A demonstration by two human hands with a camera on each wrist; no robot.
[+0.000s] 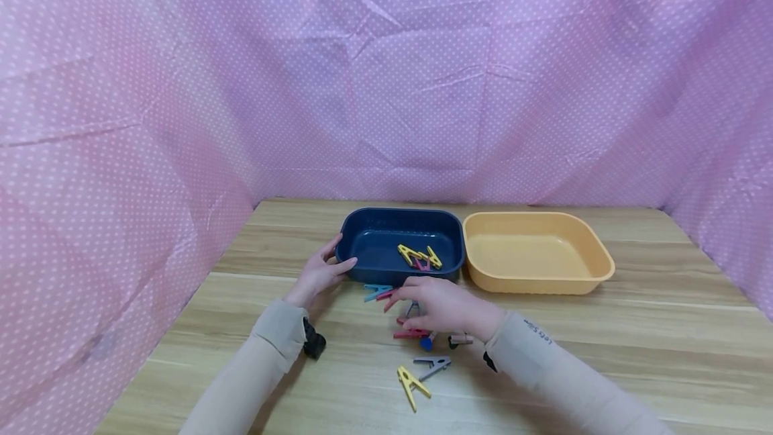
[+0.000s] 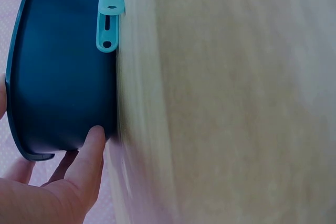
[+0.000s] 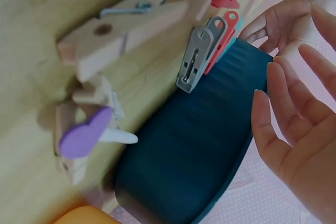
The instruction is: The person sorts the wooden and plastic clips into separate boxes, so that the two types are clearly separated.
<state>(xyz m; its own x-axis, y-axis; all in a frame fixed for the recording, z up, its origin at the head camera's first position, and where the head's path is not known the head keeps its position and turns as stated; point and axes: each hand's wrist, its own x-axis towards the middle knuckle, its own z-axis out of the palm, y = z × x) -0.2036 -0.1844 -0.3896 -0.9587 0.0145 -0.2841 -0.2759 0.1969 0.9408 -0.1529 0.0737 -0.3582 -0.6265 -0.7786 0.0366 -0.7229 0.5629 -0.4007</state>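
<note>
My left hand (image 1: 315,278) rests against the left end of a dark blue basin (image 1: 377,250), its extended fingers touching the rim and outer wall. My right hand (image 1: 449,307) hovers over loose clothespins in front of the basin, fingers loosely bent with nothing between them. By the basin's front wall are a light-blue clothespin (image 1: 377,291), a red clothespin (image 3: 227,40) and a grey clothespin (image 3: 195,61). Closer to me lie a wooden clothespin with a purple heart (image 3: 86,135) and a bigger plain wooden clothespin (image 3: 121,30). Inside the basin are yellow clothespins (image 1: 408,255) and a pink one.
A yellow-orange basin (image 1: 537,285) stands directly right of the blue one. Nearer the front of the wooden table (image 1: 338,381) lie a yellow clothespin (image 1: 413,387) and a grey-purple one. Pink dotted cloth (image 1: 386,99) hangs behind and on both sides.
</note>
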